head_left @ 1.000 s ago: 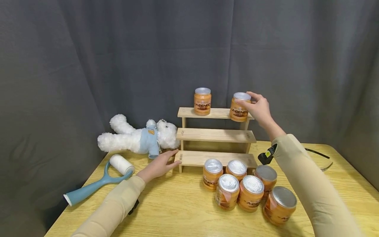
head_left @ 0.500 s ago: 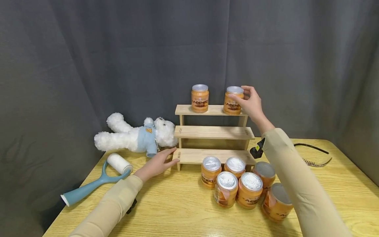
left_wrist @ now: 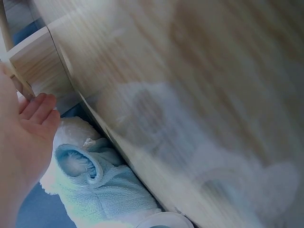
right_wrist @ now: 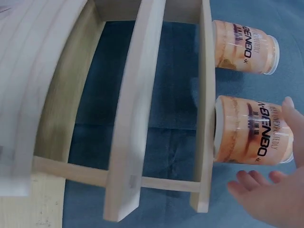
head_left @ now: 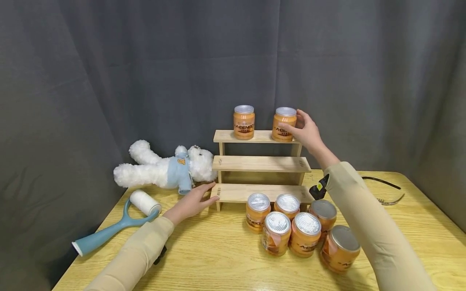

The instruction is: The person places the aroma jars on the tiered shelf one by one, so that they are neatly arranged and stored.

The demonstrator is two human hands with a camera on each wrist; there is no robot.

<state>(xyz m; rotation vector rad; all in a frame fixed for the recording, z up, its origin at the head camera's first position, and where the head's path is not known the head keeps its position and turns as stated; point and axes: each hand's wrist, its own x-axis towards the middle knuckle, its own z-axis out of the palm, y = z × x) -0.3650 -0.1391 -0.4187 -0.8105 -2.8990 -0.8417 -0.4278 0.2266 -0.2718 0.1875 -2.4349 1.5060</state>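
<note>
In the head view an orange jar (head_left: 278, 133) with a silver lid stands on the top board of a three-tier wooden display shelf (head_left: 262, 163), near its right end. My right hand (head_left: 309, 133) is around that jar's right side. Its thumb lies across the front of the label. In the right wrist view, a gap shows between the jar (right_wrist: 251, 130) and the fingers (right_wrist: 247, 180) beside it. A second orange jar (head_left: 244, 123) stands left of it on the same board. My left hand (head_left: 191, 204) rests with extended fingers at the left end of the lowest board.
Several more orange jars (head_left: 306, 234) stand grouped on the table (head_left: 214, 258), before the shelf's right half. A white plush toy (head_left: 178, 169) in blue lies left of the shelf. Nearer is a blue-handled lint roller (head_left: 116, 228). A dark headband-like item (head_left: 389, 184) lies at right.
The right hand has brought the jar leftward and back onto the top board. Its fingers have since loosened away from the jar. The left hand has stayed at the lowest board.
</note>
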